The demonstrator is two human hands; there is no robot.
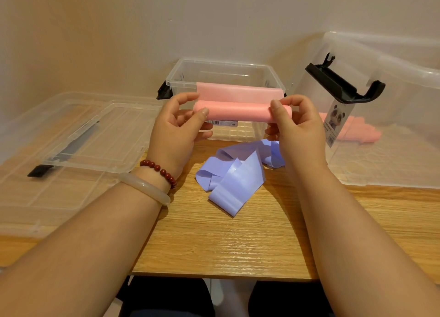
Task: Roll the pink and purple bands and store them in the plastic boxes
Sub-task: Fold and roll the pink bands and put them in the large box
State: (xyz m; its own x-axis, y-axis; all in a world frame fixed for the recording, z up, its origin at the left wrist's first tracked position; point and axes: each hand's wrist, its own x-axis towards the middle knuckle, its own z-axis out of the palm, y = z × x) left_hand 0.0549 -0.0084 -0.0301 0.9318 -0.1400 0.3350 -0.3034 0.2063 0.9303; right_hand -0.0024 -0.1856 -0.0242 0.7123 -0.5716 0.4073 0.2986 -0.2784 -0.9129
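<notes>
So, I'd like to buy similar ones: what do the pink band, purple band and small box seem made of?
Pink band: probably thin latex or rubber, matte; it rolls into a soft tube with no glare. Purple band: likely similar stretchy sheet, glossier; highlights run along its loose folds. Small box: clear rigid plastic; see-through walls, moulded rim.

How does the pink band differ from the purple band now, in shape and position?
The wide pink band is mostly rolled into a tight cylinder; the wide purple band lies unrolled in loose folds. The pink band is held in the air by the left hand and the right hand, one at each end; the purple band rests untouched on the wooden table. Both are flat, smooth strips.
</notes>
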